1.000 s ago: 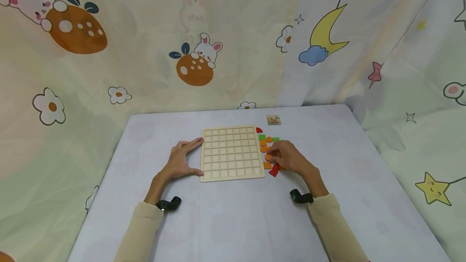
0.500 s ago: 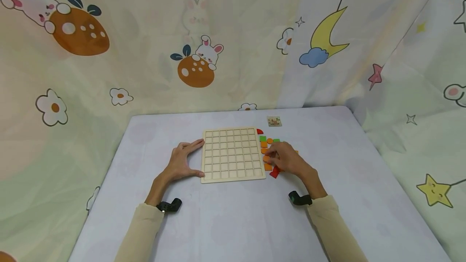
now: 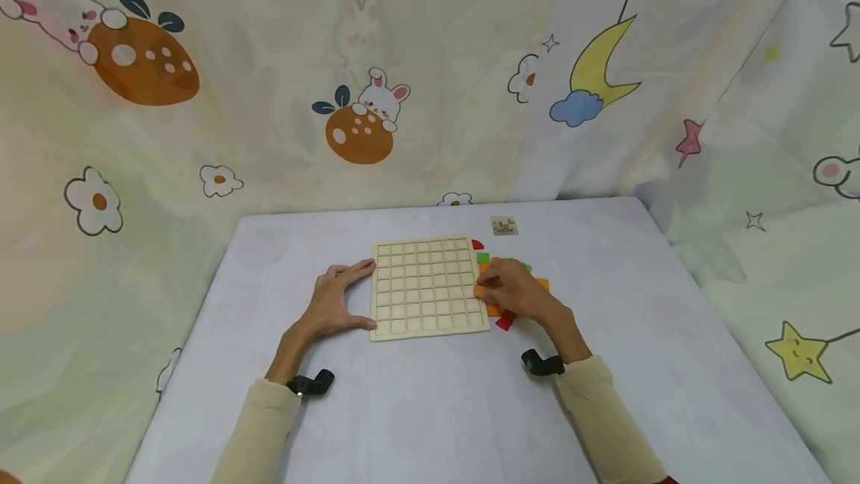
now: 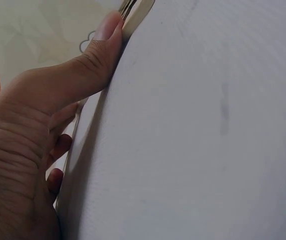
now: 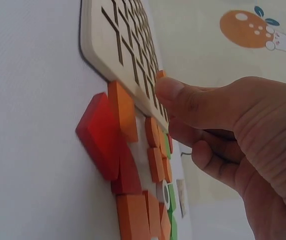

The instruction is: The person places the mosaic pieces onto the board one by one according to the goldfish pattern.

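Observation:
A pale wooden grid board (image 3: 430, 335) lies flat on the white-covered table. My left hand (image 3: 329, 299) rests along its left edge, fingertips near the upper part and thumb near the lower corner, both fairly straight; in the left wrist view the thumb (image 4: 100, 50) touches the board's side. At the right edge, my right hand (image 3: 517, 288) pinches a small orange round piece (image 3: 479, 290) between thumb and fingers, over the board's border. In the right wrist view only a bit of that orange piece (image 5: 161, 73) shows past the thumb. Loose coloured pieces lie beneath and around this hand, partly hidden.
Beside the board are a red diamond-shaped piece (image 5: 100, 137), several orange blocks (image 5: 133, 217), green pieces (image 3: 483, 257) and a red quarter-round piece (image 3: 478, 244). A small patterned card (image 3: 504, 225) lies behind them. A printed cloth (image 3: 269, 95) hangs behind the table.
My right hand has moved left from the loose pieces to the board's right edge, with the orange round piece pinched in its fingers. The left hand stays at the board.

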`<state>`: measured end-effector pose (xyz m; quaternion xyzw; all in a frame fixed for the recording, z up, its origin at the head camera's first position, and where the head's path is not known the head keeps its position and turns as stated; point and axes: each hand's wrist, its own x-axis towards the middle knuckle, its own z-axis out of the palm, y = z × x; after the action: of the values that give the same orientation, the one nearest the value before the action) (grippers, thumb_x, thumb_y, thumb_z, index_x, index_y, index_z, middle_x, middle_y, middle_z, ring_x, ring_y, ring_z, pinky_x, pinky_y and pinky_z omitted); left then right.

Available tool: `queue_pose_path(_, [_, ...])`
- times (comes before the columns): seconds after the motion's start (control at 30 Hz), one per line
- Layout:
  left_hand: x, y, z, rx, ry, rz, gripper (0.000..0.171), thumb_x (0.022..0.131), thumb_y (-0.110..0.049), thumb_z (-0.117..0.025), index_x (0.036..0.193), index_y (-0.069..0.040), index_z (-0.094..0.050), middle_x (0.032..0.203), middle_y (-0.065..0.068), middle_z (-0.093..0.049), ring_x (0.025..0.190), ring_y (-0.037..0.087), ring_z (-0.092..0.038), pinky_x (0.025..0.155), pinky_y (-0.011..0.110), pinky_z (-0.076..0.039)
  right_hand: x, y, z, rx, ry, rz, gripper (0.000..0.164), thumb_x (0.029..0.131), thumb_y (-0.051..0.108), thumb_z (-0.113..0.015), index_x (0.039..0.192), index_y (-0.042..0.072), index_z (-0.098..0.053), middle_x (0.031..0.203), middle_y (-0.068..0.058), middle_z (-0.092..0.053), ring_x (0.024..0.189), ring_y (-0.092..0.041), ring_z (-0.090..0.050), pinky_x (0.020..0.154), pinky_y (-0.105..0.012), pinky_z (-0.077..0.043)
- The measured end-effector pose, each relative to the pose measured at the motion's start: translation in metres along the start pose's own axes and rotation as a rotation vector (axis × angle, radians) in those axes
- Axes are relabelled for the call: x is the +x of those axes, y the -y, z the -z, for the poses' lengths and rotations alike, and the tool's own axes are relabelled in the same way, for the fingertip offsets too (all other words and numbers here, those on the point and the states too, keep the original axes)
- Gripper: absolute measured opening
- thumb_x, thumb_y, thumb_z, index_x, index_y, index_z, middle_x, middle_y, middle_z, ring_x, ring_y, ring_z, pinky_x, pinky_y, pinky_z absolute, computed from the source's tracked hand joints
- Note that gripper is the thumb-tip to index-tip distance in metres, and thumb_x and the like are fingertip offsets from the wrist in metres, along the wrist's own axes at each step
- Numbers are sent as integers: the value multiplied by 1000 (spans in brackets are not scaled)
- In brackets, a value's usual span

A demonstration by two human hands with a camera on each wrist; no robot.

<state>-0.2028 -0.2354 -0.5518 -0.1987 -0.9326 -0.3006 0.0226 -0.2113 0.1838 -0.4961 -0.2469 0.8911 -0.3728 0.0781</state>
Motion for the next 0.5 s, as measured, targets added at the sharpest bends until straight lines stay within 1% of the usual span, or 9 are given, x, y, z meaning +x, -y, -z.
queue_pose_path(0.07, [-1, 0, 0, -7, 0, 1, 123, 59, -57, -104, 165, -23, -51, 174, -3, -46, 138, 35, -47, 112, 62, -32, 3, 1, -2, -1, 4, 6, 23, 94, 6, -85, 114, -3, -81, 105, -9, -76, 93, -18, -68, 82, -29, -57])
queue_pose_path(0.17, [-1, 1, -1, -4, -6, -6, 123, 58, -57, -104, 164, -22, -52, 174, -2, -46, 138, 35, -47, 111, 61, -32, 6, 3, -3, -17, 1, 22, 22, 93, 5, -86, 114, 0, -82, 107, -8, -79, 96, -18, -70, 87, -34, -59])
queue_pose_path(0.27, [-1, 1, -1, -1, -11, -10, 122, 58, -56, -104, 164, -22, -53, 174, -1, -47, 138, 35, -47, 109, 61, -33, 8, 5, -4, -24, 4, 30, 20, 94, 6, -85, 113, 1, -83, 107, -8, -80, 96, -19, -70, 88, -36, -59])
queue_pose_path(0.5, [-1, 1, -1, 10, -11, -7, 123, 58, -59, -103, 163, -22, -53, 173, -2, -47, 137, 34, -49, 106, 58, -34, 12, 5, -8, -28, 6, 29, 22, 92, 6, -87, 113, 0, -83, 109, -9, -82, 92, -15, -70, 84, -31, -59])
